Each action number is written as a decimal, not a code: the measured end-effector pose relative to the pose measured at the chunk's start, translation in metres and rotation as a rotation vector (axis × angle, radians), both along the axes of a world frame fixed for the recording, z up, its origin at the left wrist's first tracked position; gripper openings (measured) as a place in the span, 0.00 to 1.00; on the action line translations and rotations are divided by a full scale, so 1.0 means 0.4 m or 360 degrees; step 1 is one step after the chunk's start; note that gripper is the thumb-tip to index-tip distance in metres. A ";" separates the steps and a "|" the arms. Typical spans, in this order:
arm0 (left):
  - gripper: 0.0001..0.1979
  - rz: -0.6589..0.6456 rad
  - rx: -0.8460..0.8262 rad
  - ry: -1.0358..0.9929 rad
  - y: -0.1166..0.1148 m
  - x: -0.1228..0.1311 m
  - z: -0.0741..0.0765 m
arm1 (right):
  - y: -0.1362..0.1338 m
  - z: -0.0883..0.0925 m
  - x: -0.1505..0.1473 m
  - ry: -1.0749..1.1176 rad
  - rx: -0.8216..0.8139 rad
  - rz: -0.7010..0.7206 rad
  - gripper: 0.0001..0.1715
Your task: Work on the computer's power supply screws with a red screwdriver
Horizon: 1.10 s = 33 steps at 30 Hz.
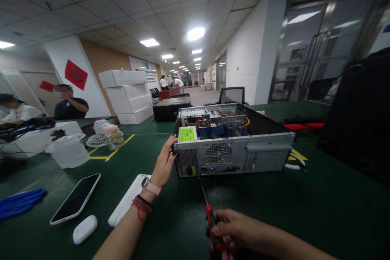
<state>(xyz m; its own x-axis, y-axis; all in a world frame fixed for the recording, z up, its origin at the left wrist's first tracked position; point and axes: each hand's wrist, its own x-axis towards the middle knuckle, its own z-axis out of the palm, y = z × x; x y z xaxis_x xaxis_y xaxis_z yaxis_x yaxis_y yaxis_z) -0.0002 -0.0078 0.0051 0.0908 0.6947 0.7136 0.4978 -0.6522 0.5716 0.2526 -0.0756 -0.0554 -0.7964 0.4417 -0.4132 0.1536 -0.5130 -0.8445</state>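
Observation:
An open desktop computer case [231,146] lies on its side on the green table [304,211], rear panel facing me, cables and a green-labelled power supply [187,134] visible inside. My left hand [164,164] presses against the case's left rear corner, fingers bent around the edge beside the power supply. My right hand [234,229] is closed round the red-and-black handle of a long screwdriver [210,215]. The thin shaft reaches up to the bottom edge of the rear panel.
A phone [76,198], white earbud case [84,228] and a white flat box [129,199] lie at left, with blue gloves [20,202] and small white fans [70,150]. Pliers [297,161] lie right of the case; a dark bag [359,118] stands far right. Two people sit at back left.

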 end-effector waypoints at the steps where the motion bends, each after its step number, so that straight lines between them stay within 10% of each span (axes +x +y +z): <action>1: 0.20 0.0001 -0.0001 0.0002 -0.001 0.000 0.001 | 0.000 0.001 0.000 -0.0014 0.0007 0.0000 0.29; 33: 0.19 -0.0011 -0.0022 -0.0027 0.003 0.000 -0.002 | 0.024 0.023 0.014 -0.0054 -0.0114 -0.0038 0.20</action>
<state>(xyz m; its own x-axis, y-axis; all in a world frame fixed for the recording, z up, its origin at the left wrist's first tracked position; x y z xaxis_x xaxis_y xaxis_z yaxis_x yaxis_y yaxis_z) 0.0000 -0.0066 0.0044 0.0837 0.7038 0.7055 0.4834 -0.6478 0.5889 0.2583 -0.0659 -0.0461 -0.7708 0.4290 -0.4710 0.1684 -0.5759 -0.8000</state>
